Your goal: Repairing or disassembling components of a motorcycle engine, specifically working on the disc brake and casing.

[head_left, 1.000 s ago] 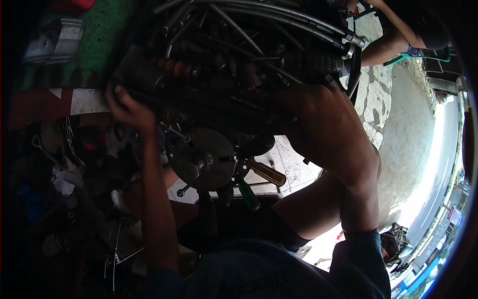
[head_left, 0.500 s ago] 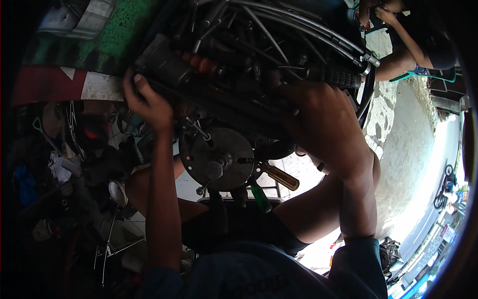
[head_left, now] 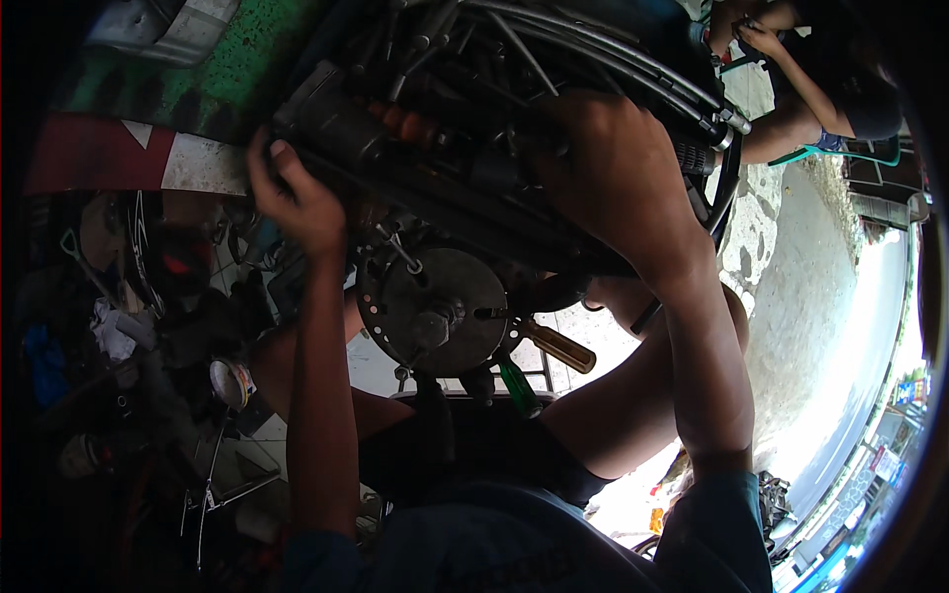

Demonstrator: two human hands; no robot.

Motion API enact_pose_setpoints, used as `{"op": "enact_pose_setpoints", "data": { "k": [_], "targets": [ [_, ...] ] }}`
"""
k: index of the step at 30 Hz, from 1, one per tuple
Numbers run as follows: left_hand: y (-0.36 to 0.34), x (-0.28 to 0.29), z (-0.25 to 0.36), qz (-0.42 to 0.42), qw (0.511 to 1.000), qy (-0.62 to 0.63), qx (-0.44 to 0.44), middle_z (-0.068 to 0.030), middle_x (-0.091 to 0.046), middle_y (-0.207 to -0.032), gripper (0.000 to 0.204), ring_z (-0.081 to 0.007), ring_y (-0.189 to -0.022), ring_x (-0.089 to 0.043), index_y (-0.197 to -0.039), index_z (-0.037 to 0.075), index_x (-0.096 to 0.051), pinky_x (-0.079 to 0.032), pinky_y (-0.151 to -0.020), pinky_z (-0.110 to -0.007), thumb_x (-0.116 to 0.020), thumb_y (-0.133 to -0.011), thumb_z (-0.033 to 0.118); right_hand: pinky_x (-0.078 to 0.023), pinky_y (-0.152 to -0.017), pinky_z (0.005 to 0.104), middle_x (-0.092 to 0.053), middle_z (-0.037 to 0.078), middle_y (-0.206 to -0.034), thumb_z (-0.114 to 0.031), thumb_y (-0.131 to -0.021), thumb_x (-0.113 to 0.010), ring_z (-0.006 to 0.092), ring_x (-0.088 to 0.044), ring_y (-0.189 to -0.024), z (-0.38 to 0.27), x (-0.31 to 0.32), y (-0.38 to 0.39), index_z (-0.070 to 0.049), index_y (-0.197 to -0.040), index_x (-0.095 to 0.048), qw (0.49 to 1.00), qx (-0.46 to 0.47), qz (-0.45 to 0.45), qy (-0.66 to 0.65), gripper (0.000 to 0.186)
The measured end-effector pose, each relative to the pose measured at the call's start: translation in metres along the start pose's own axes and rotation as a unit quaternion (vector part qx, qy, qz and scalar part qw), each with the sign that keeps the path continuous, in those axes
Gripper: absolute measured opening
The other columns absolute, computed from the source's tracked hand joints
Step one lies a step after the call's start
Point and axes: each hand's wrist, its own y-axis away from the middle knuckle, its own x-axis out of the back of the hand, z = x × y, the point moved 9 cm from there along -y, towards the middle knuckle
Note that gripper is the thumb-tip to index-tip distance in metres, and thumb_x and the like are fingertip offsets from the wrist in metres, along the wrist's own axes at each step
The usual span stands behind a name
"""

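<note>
A dark tool tray [head_left: 445,212] full of black and metal tools spans the far side in front of me. My left hand [head_left: 301,203] is closed at its near left corner, beside a black cylindrical tool [head_left: 331,114]. Reaching in from above, my right hand [head_left: 618,183] is bent down among the tools; its fingertips are hidden, so any hold is unclear. Between the hands lies an orange ribbed piece [head_left: 403,124]. Below the tray, a round metal plate [head_left: 465,296] with a large central bolt carries an amber-handled screwdriver [head_left: 563,349] and a green-handled screwdriver [head_left: 519,385].
Long metal rods [head_left: 623,49] lie along the tray's far side. A green, stained surface [head_left: 222,84] and a red and white panel [head_left: 99,153] stand at the far left. Parts and rags [head_left: 114,331] clutter the left floor. Another person's arm [head_left: 801,79] shows at the far right.
My right hand has moved farther away and a little left over the tray, its wrist rising with it. My left hand has stayed at the tray's corner.
</note>
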Motion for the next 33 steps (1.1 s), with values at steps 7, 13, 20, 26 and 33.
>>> {"op": "enact_pose_setpoints", "data": {
  "k": [7, 13, 20, 26, 33],
  "targets": [
    [0.001, -0.001, -0.001, 0.003, 1.000, 0.002, -0.018, -0.0222, -0.069, -0.121, 0.041, -0.0291, -0.110, -0.066, -0.131, -0.008, -0.060, -0.050, -0.099, -0.039, -0.053, -0.107, 0.024, -0.059, -0.058, 0.0402, -0.071, 0.018, -0.075, -0.017, -0.085, -0.075, 0.0337, -0.073, -0.066, -0.010, -0.032, -0.018, -0.001, -0.091, -0.073, 0.993, -0.007, -0.087, 0.078, 0.017],
    [0.000, 0.005, -0.010, 0.023, 1.000, -0.008, -0.017, -0.0238, -0.069, -0.122, 0.041, -0.0317, -0.112, -0.066, -0.131, -0.008, -0.062, -0.049, -0.100, -0.040, -0.054, -0.107, 0.025, -0.060, -0.080, 0.0430, -0.068, 0.021, -0.105, -0.020, -0.078, -0.079, 0.0350, -0.070, -0.098, -0.047, -0.006, -0.020, -0.005, -0.113, -0.069, 0.989, 0.092, 0.109, -0.039, 0.039],
    [0.001, 0.003, 0.003, 0.015, 1.000, -0.020, 0.000, -0.0222, -0.069, -0.124, 0.040, -0.0300, -0.113, -0.065, -0.130, -0.008, -0.063, -0.048, -0.101, -0.039, -0.054, -0.107, 0.024, -0.058, -0.087, 0.0411, -0.067, 0.016, -0.110, -0.021, -0.076, -0.080, 0.0311, -0.066, -0.107, -0.053, -0.043, -0.032, -0.007, -0.109, -0.074, 0.994, 0.096, 0.055, 0.025, 0.036],
    [0.000, 0.002, 0.001, 0.010, 1.000, -0.020, -0.002, -0.0208, -0.069, -0.125, 0.042, -0.0278, -0.115, -0.064, -0.132, -0.007, -0.062, -0.046, -0.104, -0.038, -0.054, -0.107, 0.025, -0.056, -0.090, 0.0408, -0.071, 0.013, -0.105, -0.020, -0.080, -0.077, 0.0307, -0.065, -0.109, -0.056, -0.047, -0.041, -0.007, -0.096, -0.078, 0.992, 0.096, 0.072, 0.036, 0.021],
    [0.001, 0.001, 0.008, 0.022, 0.999, -0.035, -0.013, -0.0226, -0.070, -0.120, 0.037, -0.0337, -0.109, -0.067, -0.128, -0.006, -0.065, -0.050, -0.096, -0.041, -0.054, -0.105, 0.022, -0.055, -0.091, 0.0413, -0.074, 0.012, -0.099, -0.030, -0.080, -0.080, 0.0303, -0.065, -0.109, -0.062, -0.042, -0.040, -0.007, -0.092, -0.080, 0.992, 0.090, 0.068, 0.051, 0.026]
  ]
}}
